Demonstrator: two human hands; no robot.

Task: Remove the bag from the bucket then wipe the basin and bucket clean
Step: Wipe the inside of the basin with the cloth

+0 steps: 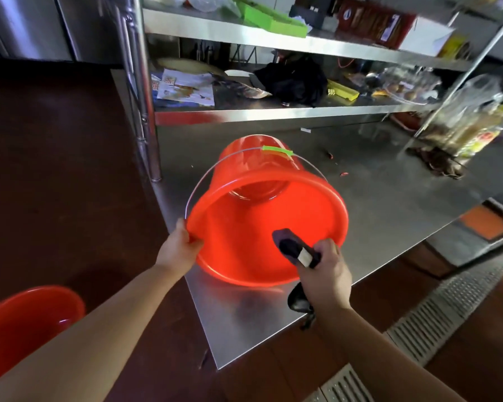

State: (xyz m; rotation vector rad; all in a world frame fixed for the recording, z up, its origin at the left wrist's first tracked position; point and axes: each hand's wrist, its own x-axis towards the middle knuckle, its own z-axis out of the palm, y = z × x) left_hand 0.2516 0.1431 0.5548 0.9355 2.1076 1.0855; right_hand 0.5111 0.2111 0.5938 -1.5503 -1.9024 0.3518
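Both forearms enter from the bottom edge, nearest the camera. Beneath them lies a dark red-brown floor point(55, 158), with a slotted metal drain grate point(436, 320) running along the lower right.

Largest fixture: a stainless steel table point(389, 181), its near corner pointing toward the camera. Above its rear edge stands a two-tier steel shelf rack point(273, 114) on polished posts. The lower tier carries printed papers point(183, 88), a crumpled black bag point(296, 79) and a yellow box point(343, 91). The upper tier carries a green tray point(270, 18) and a red carton point(375, 21). At the table's far right stand clear plastic packages point(471, 123), and small red scraps point(344, 174) lie on the surface behind the bucket.

An orange-red bucket point(244, 233) lies tipped on its side on the table, mouth facing the camera, interior empty; its wire handle point(204, 181) with a green grip arches over the top. The left hand point(177, 248) grips the bucket's left rim, thumb outside, fingers hooked inside. The right hand point(325, 271) is clenched around a dark cloth point(291, 245), which reaches into the bucket mouth near the lower inner wall; a tail of the cloth hangs below the wrist.

A red basin point(26, 323) sits at lower left, off the table and well apart from the bucket, partly hidden by the left forearm.
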